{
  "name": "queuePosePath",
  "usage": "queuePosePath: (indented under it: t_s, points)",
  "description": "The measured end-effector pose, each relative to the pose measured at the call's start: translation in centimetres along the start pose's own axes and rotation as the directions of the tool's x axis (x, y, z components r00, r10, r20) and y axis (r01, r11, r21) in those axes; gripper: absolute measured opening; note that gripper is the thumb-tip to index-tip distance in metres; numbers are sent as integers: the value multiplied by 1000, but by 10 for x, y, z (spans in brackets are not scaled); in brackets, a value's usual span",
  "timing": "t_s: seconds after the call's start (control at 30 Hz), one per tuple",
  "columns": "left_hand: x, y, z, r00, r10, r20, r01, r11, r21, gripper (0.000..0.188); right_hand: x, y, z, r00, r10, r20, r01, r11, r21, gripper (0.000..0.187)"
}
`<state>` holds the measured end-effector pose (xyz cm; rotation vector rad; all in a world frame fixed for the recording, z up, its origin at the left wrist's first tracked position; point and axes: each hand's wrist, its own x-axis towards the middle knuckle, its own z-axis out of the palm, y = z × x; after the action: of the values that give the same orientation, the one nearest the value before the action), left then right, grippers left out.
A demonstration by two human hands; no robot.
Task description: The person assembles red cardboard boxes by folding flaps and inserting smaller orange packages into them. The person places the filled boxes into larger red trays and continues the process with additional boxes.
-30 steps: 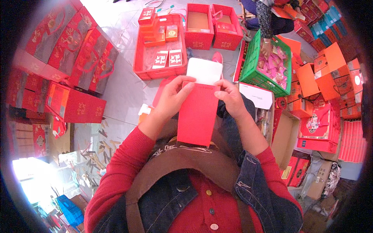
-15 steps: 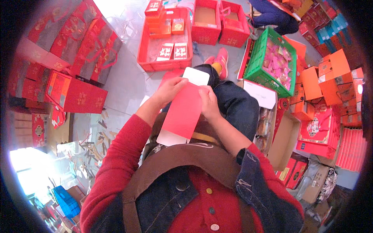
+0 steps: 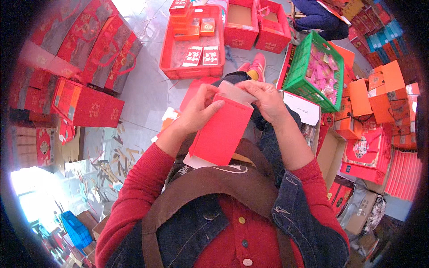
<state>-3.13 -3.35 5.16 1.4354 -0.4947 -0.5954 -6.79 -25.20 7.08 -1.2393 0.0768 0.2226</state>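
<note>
A red folding carton point(image 3: 225, 131) with white inner flaps stands tilted over my lap, squared out into a box shape. My left hand point(image 3: 202, 109) is closed on its upper left edge, the thumb lying on the red front panel. At the upper right, the fingers of my right hand point(image 3: 266, 100) pinch the pale top flap point(image 3: 236, 93). Another white flap point(image 3: 199, 161) sticks out at the carton's lower end, against my brown apron point(image 3: 201, 183). Partly hidden behind my left hand lies a flat red piece point(image 3: 191, 94).
Ahead stands a red tray point(image 3: 192, 71) with small boxes, beside open red gift boxes point(image 3: 241, 38). A green crate point(image 3: 308, 91) of pink packets is at right, near stacked orange boxes point(image 3: 386, 105). Red gift bags point(image 3: 107, 53) line the left. Another person's leg point(image 3: 319, 20) shows at the far right.
The carton has gone from flat to opened out. My right hand has moved from its right side up to the top flap. My left hand still grips the upper left.
</note>
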Motion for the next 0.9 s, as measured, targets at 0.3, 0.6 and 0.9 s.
queuePosePath:
  t_s: [0.3,0.6,0.9]
  points:
    - [-9,10,7,996,91,14,-90,994,-63,50,-15,-19,30,997,-48,63,69,917,-392,33]
    - [-14,22,12,993,89,82,-87,996,-27,53,-18,-31,32,988,-121,91,151,790,-594,34]
    - [-16,17,15,994,76,82,-75,997,-12,46,-19,-12,38,901,-406,150,392,618,-682,22]
